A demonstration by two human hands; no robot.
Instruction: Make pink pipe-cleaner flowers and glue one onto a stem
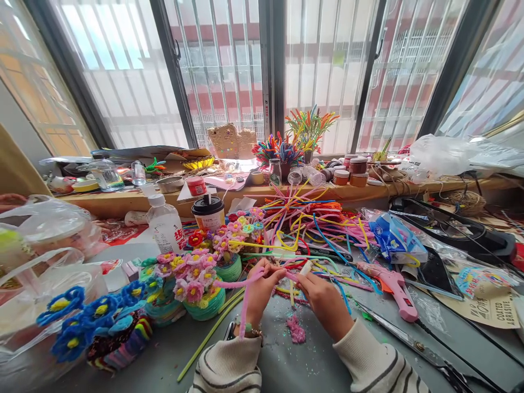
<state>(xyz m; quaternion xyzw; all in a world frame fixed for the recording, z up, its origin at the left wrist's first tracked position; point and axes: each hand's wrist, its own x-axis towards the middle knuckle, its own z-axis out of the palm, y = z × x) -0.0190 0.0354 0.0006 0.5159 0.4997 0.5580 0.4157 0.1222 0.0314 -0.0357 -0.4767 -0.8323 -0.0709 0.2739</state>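
Observation:
Pink pipe cleaner (235, 284) strands run between my two hands, with long ends hanging to the left, one of them over my left wrist. My left hand (262, 285) is closed, pinching the strand with thumb and fingertips. Close by on the right, my right hand (321, 297) pinches the same pink length. A small white piece (305, 268) shows just above my right fingers; whether I hold it, I cannot tell. Below the hands, a crumpled pink fuzzy piece (295, 330) lies on the grey table (311, 363) among glitter specks.
Pipe-cleaner flower pots (204, 305) and blue flowers (100, 309) stand at left. Behind lies a heap of coloured pipe cleaners (327, 224). A pink glue gun (395, 286) and long scissors (417, 345) are at right. A bottle (164, 224) and lidded cup (208, 213) stand behind.

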